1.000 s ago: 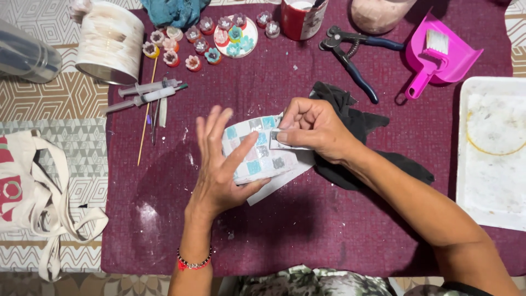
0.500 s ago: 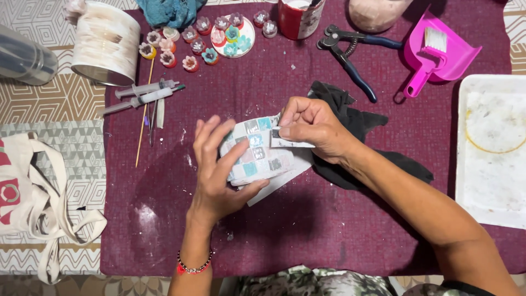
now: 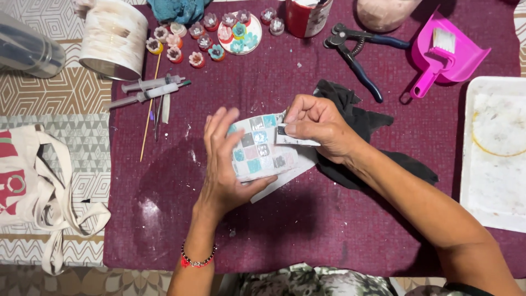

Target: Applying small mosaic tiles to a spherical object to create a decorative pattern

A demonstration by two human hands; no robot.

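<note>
My left hand (image 3: 222, 164) grips a small mosaic piece (image 3: 257, 148) made of white, grey, pink and turquoise square tiles, tilted up off the maroon cloth (image 3: 274, 235). My right hand (image 3: 318, 127) pinches a small white strip with dark marks (image 3: 293, 137) at the mosaic's right edge. A white paper sheet (image 3: 285, 178) lies under the mosaic. A black rag (image 3: 378, 153) sits beneath my right wrist.
Black-and-blue nippers (image 3: 356, 52), a pink dustpan with brush (image 3: 446, 55), a white tray (image 3: 493, 159), two syringes (image 3: 145, 90), a wooden skewer (image 3: 149, 104), small flower-shaped pieces (image 3: 189, 46) by a round dish (image 3: 241, 33), a white roll (image 3: 112, 38), a red cup (image 3: 307, 16), a cloth bag (image 3: 33, 186).
My left hand has curled around the mosaic piece and tilted it upward. My right hand stays at its right edge with the strip.
</note>
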